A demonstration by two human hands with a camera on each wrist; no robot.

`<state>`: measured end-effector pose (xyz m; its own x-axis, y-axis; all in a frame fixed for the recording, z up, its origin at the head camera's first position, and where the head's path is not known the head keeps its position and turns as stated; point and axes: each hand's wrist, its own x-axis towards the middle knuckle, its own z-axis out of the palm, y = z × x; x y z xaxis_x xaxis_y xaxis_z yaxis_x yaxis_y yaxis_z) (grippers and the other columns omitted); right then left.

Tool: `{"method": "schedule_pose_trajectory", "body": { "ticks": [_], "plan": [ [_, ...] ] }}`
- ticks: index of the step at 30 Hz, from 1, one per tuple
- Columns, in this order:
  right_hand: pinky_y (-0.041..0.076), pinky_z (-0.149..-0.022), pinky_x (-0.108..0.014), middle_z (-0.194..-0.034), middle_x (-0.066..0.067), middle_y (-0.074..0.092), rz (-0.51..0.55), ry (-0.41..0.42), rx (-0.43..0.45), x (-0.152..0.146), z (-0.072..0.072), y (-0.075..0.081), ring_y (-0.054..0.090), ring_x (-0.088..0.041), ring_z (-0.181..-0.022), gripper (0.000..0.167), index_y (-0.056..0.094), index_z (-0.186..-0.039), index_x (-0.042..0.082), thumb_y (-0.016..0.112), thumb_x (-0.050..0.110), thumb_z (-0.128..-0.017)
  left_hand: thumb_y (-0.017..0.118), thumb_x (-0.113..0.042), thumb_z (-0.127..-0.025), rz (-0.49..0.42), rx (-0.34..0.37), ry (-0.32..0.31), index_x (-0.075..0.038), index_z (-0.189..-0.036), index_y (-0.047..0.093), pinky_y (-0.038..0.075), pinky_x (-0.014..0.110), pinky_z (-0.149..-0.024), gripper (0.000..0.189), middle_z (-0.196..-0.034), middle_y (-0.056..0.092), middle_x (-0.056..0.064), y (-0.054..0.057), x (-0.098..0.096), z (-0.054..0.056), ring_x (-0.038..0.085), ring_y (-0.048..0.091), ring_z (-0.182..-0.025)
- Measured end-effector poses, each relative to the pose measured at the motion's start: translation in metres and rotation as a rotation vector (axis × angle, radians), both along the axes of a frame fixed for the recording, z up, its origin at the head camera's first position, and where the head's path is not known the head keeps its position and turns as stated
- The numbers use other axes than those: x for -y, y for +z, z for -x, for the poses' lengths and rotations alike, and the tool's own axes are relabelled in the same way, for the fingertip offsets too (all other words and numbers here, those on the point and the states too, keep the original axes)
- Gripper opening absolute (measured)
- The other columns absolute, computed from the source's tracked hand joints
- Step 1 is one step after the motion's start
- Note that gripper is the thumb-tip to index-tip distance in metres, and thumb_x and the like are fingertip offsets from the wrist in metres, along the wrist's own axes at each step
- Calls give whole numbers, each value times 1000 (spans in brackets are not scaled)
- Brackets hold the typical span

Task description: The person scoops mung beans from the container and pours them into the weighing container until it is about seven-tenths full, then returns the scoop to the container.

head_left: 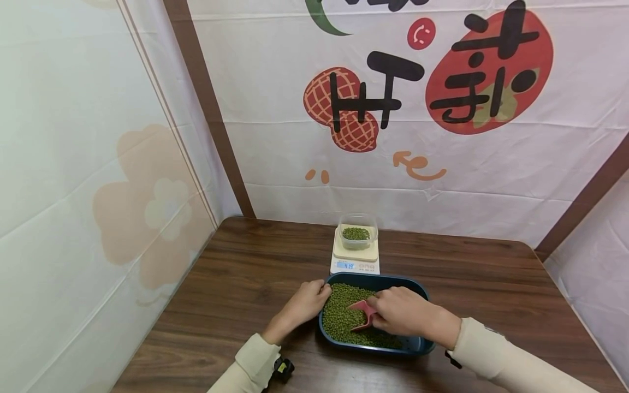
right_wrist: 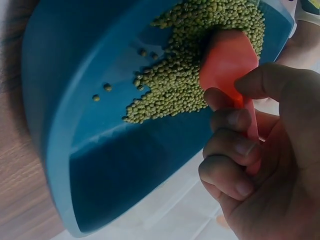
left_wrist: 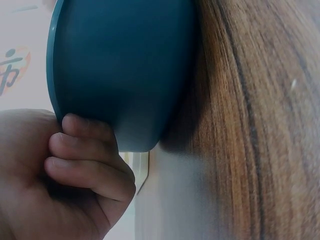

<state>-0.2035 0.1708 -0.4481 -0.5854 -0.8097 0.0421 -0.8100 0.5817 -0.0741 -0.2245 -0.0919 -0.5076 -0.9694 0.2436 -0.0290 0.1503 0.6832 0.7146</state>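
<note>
A dark blue tub (head_left: 366,347) holds green mung beans (head_left: 344,308), heaped mostly at its left side. My left hand (head_left: 308,301) grips the tub's left rim, and in the left wrist view its curled fingers (left_wrist: 82,150) press on the tub's outer wall. With my right hand (head_left: 400,311) I hold a pink scoop (right_wrist: 230,60) by its handle, thumb and fingers wrapped round it. The scoop's front dips into the beans, so its leading edge is hidden there. A few loose beans lie on the bare tub floor in the right wrist view.
Behind the tub stands a kitchen scale (head_left: 355,266) with a lit display. On it sits a clear plastic container (head_left: 358,243) with some mung beans inside. The brown wooden table (head_left: 245,273) meets a printed cloth wall (head_left: 275,185) at the back.
</note>
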Motion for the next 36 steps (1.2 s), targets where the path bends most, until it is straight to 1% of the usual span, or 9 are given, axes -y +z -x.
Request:
{"method": "schedule_pose_trajectory", "body": {
  "ticks": [5,7,10,17,25,29,31,36],
  "plan": [
    [27,-50,-20,-69,13,50,26,-8,27,4,1,-1,30,1,-55,15,63,-85,21,70,17,-98,43,-23,-113,-1,9,0,-16,-75,43,33,25,-55,38,-64,38,-4,0,0,0,10,36,-55],
    [28,-50,-20,-68,14,49,37,-15,51,6,1,-1,30,1,-54,18,61,-84,21,69,16,-99,42,-23,-113,-4,19,-1,-16,-75,43,33,25,-55,39,-63,37,-4,0,1,-1,11,35,-54],
    [29,-50,-20,-68,14,48,32,-20,63,9,1,-1,31,1,-54,20,60,-83,21,69,16,-99,42,-24,-114,-10,25,-5,-16,-75,43,33,26,-54,39,-63,37,-4,0,1,-1,11,35,-54],
    [32,-51,-20,-70,14,50,32,-11,82,13,2,-4,34,1,-54,21,59,-82,23,69,16,-100,43,-23,-113,-9,12,-2,-16,-75,43,33,26,-55,39,-64,37,-4,0,1,0,11,35,-55],
    [27,-51,-20,-67,14,44,25,-6,83,21,2,-5,28,0,-53,20,60,-84,22,66,16,-101,44,-22,-113,-5,4,-1,-15,-76,46,34,25,-54,38,-64,39,-4,-1,1,1,10,38,-55],
    [26,-51,-20,-66,13,41,22,-13,93,24,4,-6,27,0,-53,23,57,-82,22,65,16,-102,44,-22,-113,-1,6,0,-14,-76,46,34,25,-55,38,-64,39,-4,-1,0,0,11,39,-55],
    [27,-51,-20,-67,13,43,18,-11,100,25,4,-6,29,0,-53,23,56,-82,22,65,16,-102,44,-22,-113,-1,4,-1,-14,-76,46,34,25,-55,38,-65,39,-3,-1,0,0,11,39,-55],
    [31,-52,-21,-72,13,51,3,-2,105,25,4,-5,34,0,-55,17,60,-87,21,67,17,-101,44,-22,-113,0,0,1,-14,-76,45,33,26,-55,37,-65,38,-4,-1,0,0,11,38,-56]
  ]
}}
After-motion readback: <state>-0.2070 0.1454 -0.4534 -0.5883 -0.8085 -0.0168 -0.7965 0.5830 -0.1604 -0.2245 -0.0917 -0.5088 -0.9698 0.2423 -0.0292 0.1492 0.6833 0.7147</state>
